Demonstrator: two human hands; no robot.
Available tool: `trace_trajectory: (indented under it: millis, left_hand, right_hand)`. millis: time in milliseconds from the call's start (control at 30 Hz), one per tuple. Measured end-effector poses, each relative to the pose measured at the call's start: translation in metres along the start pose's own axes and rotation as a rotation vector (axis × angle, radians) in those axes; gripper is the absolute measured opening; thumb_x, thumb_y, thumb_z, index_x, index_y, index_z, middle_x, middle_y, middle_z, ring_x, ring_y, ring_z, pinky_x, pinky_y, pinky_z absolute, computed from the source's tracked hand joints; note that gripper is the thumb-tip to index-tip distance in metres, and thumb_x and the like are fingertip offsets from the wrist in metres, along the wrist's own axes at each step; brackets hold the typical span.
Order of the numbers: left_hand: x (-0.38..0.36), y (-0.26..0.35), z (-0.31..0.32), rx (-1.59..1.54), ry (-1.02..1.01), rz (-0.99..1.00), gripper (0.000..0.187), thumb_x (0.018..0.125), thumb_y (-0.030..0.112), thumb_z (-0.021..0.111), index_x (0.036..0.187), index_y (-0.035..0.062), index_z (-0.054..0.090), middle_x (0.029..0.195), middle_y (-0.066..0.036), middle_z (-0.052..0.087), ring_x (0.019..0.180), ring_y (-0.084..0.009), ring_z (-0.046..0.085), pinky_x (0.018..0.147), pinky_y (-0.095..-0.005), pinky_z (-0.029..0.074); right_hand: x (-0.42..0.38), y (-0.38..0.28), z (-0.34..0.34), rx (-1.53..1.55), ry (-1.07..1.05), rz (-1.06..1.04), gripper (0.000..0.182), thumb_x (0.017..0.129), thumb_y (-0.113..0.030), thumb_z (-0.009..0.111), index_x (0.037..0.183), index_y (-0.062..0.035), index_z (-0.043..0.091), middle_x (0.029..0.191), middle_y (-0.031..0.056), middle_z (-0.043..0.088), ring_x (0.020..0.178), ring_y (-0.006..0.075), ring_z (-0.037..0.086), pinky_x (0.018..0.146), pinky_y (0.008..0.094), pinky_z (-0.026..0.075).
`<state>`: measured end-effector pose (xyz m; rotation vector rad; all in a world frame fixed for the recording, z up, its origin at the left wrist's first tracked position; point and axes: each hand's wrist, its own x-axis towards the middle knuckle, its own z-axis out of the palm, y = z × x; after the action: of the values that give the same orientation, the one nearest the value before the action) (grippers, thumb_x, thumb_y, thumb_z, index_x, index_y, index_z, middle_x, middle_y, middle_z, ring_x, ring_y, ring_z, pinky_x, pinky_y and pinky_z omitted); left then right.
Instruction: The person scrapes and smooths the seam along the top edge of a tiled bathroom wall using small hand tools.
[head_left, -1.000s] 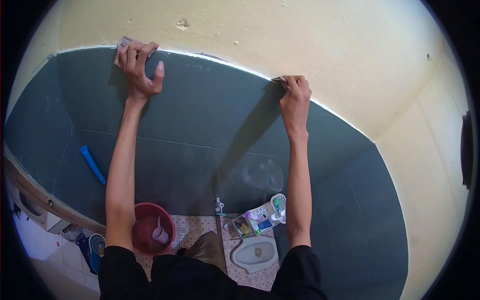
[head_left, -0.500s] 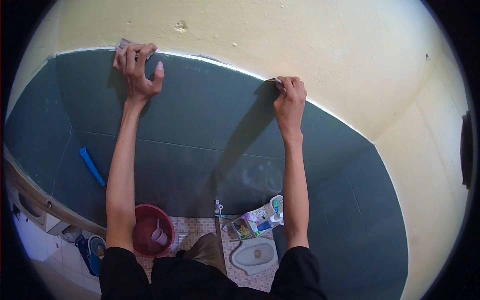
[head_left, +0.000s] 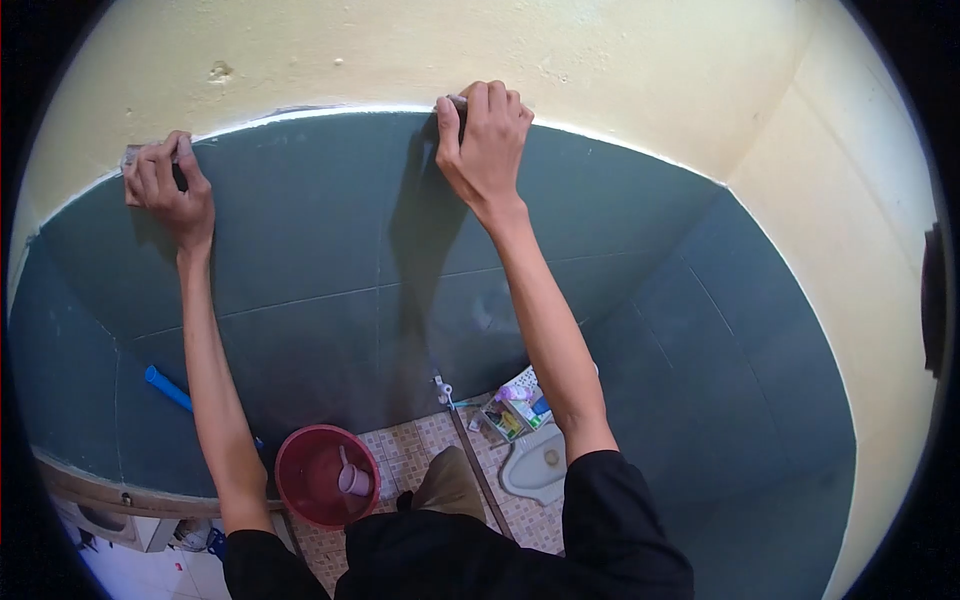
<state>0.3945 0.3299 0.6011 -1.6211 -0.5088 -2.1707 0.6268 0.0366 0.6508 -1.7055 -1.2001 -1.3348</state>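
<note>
My left hand is up at the left, where the dark green tiles meet the cream wall. Its bent fingers press a greyish-brown flat piece, perhaps sandpaper, against the tile edge. Further right along the same edge, my right hand is closed with a small dark flat piece between thumb and fingers. Most of that piece is hidden by the hand. Between the hands runs a rough white line along the top of the tiles.
Below stand a red tub with a pink dipper, a squat toilet and a basket of bottles. A tap sticks out low on the wall. A blue tube is at the left.
The view has turned, so both hands and the wall edge appear further left. My left thumb has come in closer to its fingers. Both hands still hold their pieces at the tile edge.
</note>
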Motion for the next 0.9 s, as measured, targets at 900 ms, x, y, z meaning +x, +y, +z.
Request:
trace_trajectory:
  millis: [900]
  left_hand:
    - [0.006,0.008,-0.015,-0.187,-0.075,0.035,0.033,0.088,0.036,0.063,0.111,0.0157,0.073,0.104,-0.005,0.061,0.112,-0.0267,0.055,0.113,-0.0496,0.028]
  right_hand:
    - [0.012,0.029,0.007,0.208,0.093,-0.174,0.011,0.088,-0.015,0.081,0.09,-0.01,0.071,0.087,0.0029,0.062,0.087,0.023,0.059,0.085,0.039,0.038]
